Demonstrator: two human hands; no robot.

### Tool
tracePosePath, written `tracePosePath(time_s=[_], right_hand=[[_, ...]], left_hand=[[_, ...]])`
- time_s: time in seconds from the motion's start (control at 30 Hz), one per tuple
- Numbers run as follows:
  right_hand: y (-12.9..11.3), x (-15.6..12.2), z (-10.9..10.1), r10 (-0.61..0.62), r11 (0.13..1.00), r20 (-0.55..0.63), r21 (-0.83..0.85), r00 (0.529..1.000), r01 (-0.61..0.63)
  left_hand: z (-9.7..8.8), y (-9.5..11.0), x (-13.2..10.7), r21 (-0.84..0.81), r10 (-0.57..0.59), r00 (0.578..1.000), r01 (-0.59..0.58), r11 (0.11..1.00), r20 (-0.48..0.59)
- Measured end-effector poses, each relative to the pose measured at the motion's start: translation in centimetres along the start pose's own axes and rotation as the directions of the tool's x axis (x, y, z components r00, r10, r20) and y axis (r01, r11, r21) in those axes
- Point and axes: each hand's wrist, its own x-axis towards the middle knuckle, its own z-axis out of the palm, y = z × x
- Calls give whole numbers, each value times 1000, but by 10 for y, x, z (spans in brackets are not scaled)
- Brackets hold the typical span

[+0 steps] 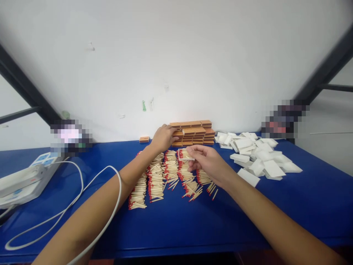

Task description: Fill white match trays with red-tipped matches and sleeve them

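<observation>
My left hand [163, 137] reaches forward to a stack of orange matchbox sleeves [195, 133] against the wall, its fingers closed on a sleeve at the stack's left end. My right hand [208, 162] hovers above rows of red-tipped matches [165, 176] and pinches a small white tray filled with matches [184, 154]. The matches lie in several bundles across the blue table [176, 221].
A pile of white empty inner trays [259, 156] lies to the right. One single orange box [143, 139] sits by the wall left of the stack. A white power strip [24, 178] and white cable [82, 198] lie at the left.
</observation>
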Motion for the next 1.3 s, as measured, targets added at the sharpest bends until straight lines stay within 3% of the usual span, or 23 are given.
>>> tracePosePath(time_s=[0.17, 0.3, 0.4, 0.5, 0.6, 0.67, 0.83, 0.97, 1.3], right_hand=[[2, 2, 2, 54, 996, 30, 67, 998, -55], [2, 3, 2, 35, 997, 6, 70, 999, -35], [4, 5, 0, -34, 999, -90, 18, 995, 35], [9, 8, -2, -105, 994, -174, -28, 979, 101], [14, 9, 0, -180, 982, -189, -91, 965, 165], [15, 8, 2, -205, 975, -169, -124, 964, 186], [15, 6, 7, -222, 968, -113, -141, 968, 206], [17, 4, 8, -262, 954, -165, -189, 951, 231], [19, -3, 9, -271, 923, -58, -300, 961, 242]], left_hand=[[1, -3, 4, -68, -46, 999, 47, 997, 12], [-12, -9, -8, -151, -86, 996, 85, 985, 3], [-31, -4, -35, -228, -125, 992, 120, 966, -6], [-52, 14, -72, -310, -125, 992, 127, 942, 27], [-68, 37, -103, -454, -171, 982, 191, 871, 85], [-74, 47, -115, -465, -205, 976, 214, 859, 70], [-70, 53, -126, -432, -167, 985, 132, 892, -44], [-63, 55, -129, -471, -197, 975, 128, 873, -100], [-58, 55, -134, -540, -262, 959, 162, 826, -112]])
